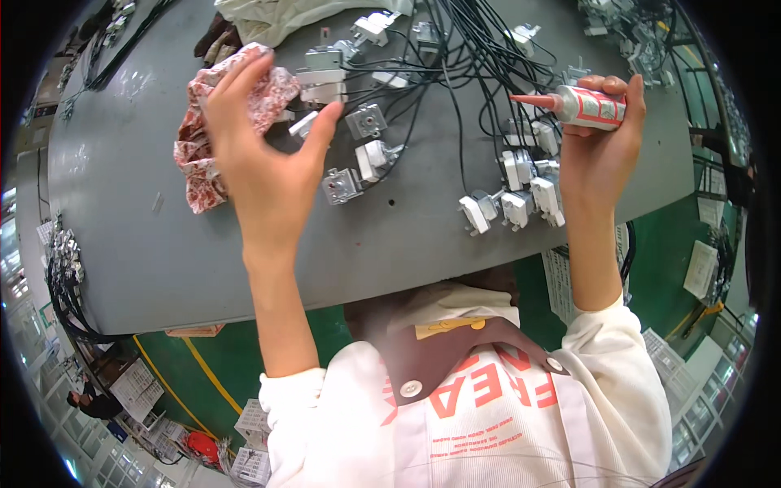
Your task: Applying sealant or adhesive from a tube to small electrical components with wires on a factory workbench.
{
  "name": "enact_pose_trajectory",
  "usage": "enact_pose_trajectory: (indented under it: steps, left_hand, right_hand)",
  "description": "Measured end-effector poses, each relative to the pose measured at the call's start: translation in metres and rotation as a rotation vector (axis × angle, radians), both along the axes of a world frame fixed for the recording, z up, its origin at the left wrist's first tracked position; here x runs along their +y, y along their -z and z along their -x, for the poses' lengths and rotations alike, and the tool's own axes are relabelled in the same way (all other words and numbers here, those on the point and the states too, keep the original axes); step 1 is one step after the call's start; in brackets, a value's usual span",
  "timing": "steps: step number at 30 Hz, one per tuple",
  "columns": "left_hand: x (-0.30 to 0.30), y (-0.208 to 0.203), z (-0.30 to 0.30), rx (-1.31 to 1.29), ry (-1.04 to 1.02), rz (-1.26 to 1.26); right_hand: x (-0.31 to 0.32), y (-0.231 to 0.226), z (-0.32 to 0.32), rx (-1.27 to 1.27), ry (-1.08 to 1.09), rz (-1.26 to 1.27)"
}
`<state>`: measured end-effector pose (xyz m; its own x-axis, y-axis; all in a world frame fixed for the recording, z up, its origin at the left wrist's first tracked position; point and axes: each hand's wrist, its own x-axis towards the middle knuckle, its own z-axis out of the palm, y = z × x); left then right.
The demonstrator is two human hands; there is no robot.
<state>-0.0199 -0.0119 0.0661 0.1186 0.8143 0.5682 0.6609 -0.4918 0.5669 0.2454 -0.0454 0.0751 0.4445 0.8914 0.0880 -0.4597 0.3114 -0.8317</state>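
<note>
In my right hand (pixel 600 159) is a small white and red squeeze bottle (pixel 592 107), held nearly level. Its long red nozzle points left, over black cables. My left hand (pixel 262 175) is raised with thumb and fingers apart and nothing visible between them, slightly blurred. Behind its fingers lies a crumpled red-and-white cloth (pixel 199 154); whether they touch, I cannot tell. To the right of that hand are metal brackets (pixel 366 121) and white connector-like parts (pixel 370 160). More white parts with metal fittings (pixel 516 208) stand in a cluster below the bottle.
A bundle of black cables (pixel 464 41) runs from the far edge across the grey table (pixel 390 252). Pale fabric (pixel 285 18) lies at the back. More metal parts (pixel 622 28) are piled at the far right. Cabled parts (pixel 65 260) hang at the left edge.
</note>
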Motion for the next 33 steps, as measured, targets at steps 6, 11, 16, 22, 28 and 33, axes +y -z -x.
enact_pose_trajectory:
  steps: [6, 11, 16, 22, 28, 33]
  left_hand:
    - [-0.101, 0.028, -0.063, -0.088, 0.229, 0.304]
    - [-0.115, 0.062, -0.093, -0.054, 0.179, 0.357]
    - [-0.121, 0.050, -0.072, -0.721, 0.274, 0.706]
    - [-0.104, 0.030, -0.043, -1.420, 0.277, 0.980]
    - [-0.095, 0.036, -0.027, -1.614, 0.306, 1.105]
    - [-0.093, 0.036, -0.025, -1.641, 0.266, 1.128]
  right_hand:
    - [-0.005, -0.005, 0.010, 0.025, 0.038, -0.011]
    - [-0.010, -0.001, 0.007, 0.050, -0.021, -0.036]
    - [-0.017, 0.001, -0.009, 0.054, -0.084, -0.073]
    - [-0.009, -0.005, 0.003, -0.209, -0.343, -0.241]
    - [0.027, -0.025, 0.020, -0.575, -0.533, -0.386]
    - [0.032, -0.041, 0.061, -0.523, -0.314, -0.052]
